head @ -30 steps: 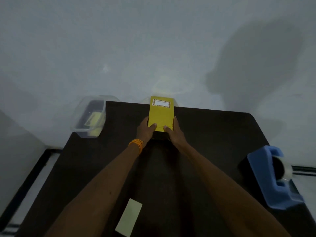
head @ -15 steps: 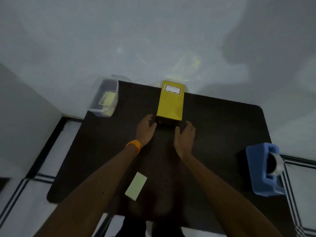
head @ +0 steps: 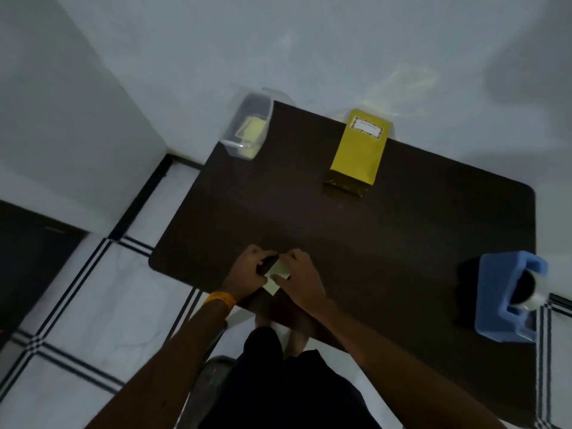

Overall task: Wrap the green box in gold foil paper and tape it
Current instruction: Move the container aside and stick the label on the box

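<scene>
Watching from here, I see both hands together at 6 o'clock, at the near edge of the table [head: 371, 243]. The left hand [head: 252, 270] curls its fingers round the far end of a pale card [head: 277, 275]. The right hand [head: 301, 281] lies over the card with its thumb on it; pinching or only pressing, I cannot tell.

The box [head: 356, 156], already in gold foil with a label [head: 366, 127] on top, sits untouched at 12 o'clock by the far edge. I judge it light and stiff, the foil slick and easily creased, so I would take it by the long sides, not the folded ends.

At 11 o'clock a clear tub [head: 235, 145] holds yellow slips [head: 250, 131]. At 3 o'clock a blue tape holder [head: 501, 301] carries a roll.
</scene>
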`<state>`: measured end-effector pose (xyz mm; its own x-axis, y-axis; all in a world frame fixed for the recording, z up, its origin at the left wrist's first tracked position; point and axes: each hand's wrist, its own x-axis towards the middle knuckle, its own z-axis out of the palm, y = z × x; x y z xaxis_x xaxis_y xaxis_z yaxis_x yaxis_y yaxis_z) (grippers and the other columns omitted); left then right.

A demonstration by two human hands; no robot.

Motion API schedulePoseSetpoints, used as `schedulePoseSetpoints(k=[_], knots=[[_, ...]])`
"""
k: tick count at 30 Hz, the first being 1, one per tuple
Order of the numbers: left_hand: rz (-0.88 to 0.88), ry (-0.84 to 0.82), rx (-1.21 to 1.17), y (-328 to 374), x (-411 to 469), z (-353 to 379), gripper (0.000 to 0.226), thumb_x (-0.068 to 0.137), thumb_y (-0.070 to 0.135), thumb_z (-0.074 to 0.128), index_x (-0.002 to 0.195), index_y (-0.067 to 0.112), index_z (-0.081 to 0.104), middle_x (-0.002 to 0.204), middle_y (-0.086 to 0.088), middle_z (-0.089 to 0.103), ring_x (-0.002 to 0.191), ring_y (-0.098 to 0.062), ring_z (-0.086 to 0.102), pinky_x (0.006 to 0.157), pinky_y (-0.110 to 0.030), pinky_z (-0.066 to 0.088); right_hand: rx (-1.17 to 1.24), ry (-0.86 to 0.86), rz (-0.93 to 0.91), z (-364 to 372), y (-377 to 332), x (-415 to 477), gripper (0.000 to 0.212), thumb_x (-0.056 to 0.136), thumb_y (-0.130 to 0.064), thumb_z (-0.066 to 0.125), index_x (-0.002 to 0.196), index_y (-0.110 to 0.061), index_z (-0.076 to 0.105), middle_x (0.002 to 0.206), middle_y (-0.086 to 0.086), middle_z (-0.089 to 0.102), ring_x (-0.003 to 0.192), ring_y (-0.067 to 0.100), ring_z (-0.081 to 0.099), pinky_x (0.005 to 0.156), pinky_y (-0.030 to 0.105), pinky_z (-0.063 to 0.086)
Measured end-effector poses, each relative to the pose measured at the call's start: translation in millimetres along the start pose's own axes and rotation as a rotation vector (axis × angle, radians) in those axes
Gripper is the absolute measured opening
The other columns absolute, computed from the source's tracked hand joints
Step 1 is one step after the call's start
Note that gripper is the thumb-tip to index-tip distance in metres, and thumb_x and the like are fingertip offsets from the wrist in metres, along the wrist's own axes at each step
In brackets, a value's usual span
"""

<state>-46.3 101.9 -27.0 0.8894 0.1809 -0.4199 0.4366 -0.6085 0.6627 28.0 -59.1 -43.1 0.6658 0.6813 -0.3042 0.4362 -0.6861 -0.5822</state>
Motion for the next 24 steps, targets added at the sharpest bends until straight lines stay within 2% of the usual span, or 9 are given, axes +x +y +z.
schedulePoseSetpoints(k=[2, 4, 6, 9, 15, 18, 20, 23, 24], knots=[[0.008, 0.010, 0.018, -1, -6, 4, 0.064, 0.076, 0.007, 0.071, 0.135, 0.021, 0.055, 0.118, 0.004, 0.040, 0.099, -0.009, 0.047, 0.083, -0.009, 0.035, -0.068, 0.009, -0.010, 4, -4, -2, 0.055, 0.089, -0.041, 0.068, 0.137, -0.019, 0.050, 0.134, -0.002, 0.041, 0.124, 0.014, 0.039, 0.098, 0.027, 0.045], [0.006, 0.035, 0.056, -5, -12, 10, 0.059, 0.078, 0.014, 0.073, 0.134, 0.023, 0.055, 0.120, 0.004, 0.042, 0.099, -0.008, 0.045, 0.090, -0.019, 0.038, -0.102, 0.005, -0.028, 8, -6, -5, 0.058, 0.089, -0.035, 0.069, 0.140, -0.019, 0.048, 0.135, -0.001, 0.041, 0.123, 0.015, 0.040, 0.097, 0.028, 0.047], [-0.029, 0.070, 0.087, -7, -13, 14, 0.053, 0.080, 0.018, 0.073, 0.130, 0.024, 0.058, 0.122, 0.002, 0.043, 0.101, -0.008, 0.044, 0.091, -0.022, 0.037, -0.141, 0.024, -0.051, 10, -9, -6, 0.051, 0.092, -0.027, 0.066, 0.140, -0.018, 0.050, 0.133, 0.001, 0.043, 0.121, 0.017, 0.043, 0.095, 0.026, 0.047], [-0.045, 0.170, 0.088, -10, -12, 24, 0.035, 0.085, 0.023, 0.069, 0.120, 0.022, 0.063, 0.118, 0.002, 0.047, 0.097, -0.009, 0.047, 0.087, -0.024, 0.041, -0.158, 0.074, -0.069, 13, -10, -5, 0.035, 0.096, -0.018, 0.061, 0.130, -0.020, 0.059, 0.126, 0.001, 0.050, 0.113, 0.016, 0.048, 0.091, 0.027, 0.049], [0.005, 0.286, 0.097, 4, 0, 32, 0.006, 0.092, 0.017, 0.058, 0.092, 0.018, 0.065, 0.096, 0.002, 0.057, 0.083, -0.012, 0.055, 0.081, -0.033, 0.051, -0.076, 0.077, -0.031, 4, -10, 2, 0.020, 0.097, -0.020, 0.057, 0.111, -0.018, 0.070, 0.111, 0.004, 0.061, 0.100, 0.018, 0.058, 0.088, 0.031, 0.050], [0.001, 0.252, -0.008, 6, 9, 29, 0.006, 0.090, 0.011, 0.061, 0.091, 0.015, 0.065, 0.093, 0.001, 0.060, 0.084, -0.013, 0.058, 0.082, -0.037, 0.052, 0.018, 0.076, 0.010, -4, -7, 5, 0.019, 0.097, -0.015, 0.054, 0.103, -0.012, 0.072, 0.102, 0.008, 0.068, 0.094, 0.023, 0.063, 0.086, 0.035, 0.051], [-0.004, 0.182, -0.132, 12, 16, 26, 0.008, 0.090, 0.011, 0.061, 0.088, 0.019, 0.063, 0.088, 0.001, 0.063, 0.083, -0.014, 0.062, 0.080, -0.040, 0.055, 0.118, 0.101, 0.082, -15, -4, 6, 0.018, 0.094, -0.009, 0.056, 0.097, -0.009, 0.074, 0.096, 0.010, 0.071, 0.089, 0.024, 0.066, 0.079, 0.031, 0.050], [-0.054, 0.125, -0.365, 31, 33, 22, 0.014, 0.091, 0.013, 0.062, 0.082, 0.023, 0.059, 0.085, -0.003, 0.068, 0.084, -0.018, 0.069, 0.075, -0.044, 0.060, 0.303, 0.230, 0.222, -38, -6, 7, 0.018, 0.087, -0.003, 0.062, 0.100, -0.010, 0.072, 0.097, 0.004, 0.073, 0.087, 0.014, 0.067, 0.076, 0.023, 0.050], [-0.059, 0.147, -0.411, 39, 38, 22, 0.015, 0.091, 0.011, 0.064, 0.080, 0.021, 0.059, 0.084, -0.005, 0.068, 0.083, -0.019, 0.070, 0.072, -0.042, 0.061, 0.362, 0.275, 0.279, -45, -6, 6, 0.016, 0.087, -0.002, 0.063, 0.099, -0.011, 0.069, 0.092, 0.001, 0.072, 0.081, 0.010, 0.066, 0.071, 0.021, 0.051]])
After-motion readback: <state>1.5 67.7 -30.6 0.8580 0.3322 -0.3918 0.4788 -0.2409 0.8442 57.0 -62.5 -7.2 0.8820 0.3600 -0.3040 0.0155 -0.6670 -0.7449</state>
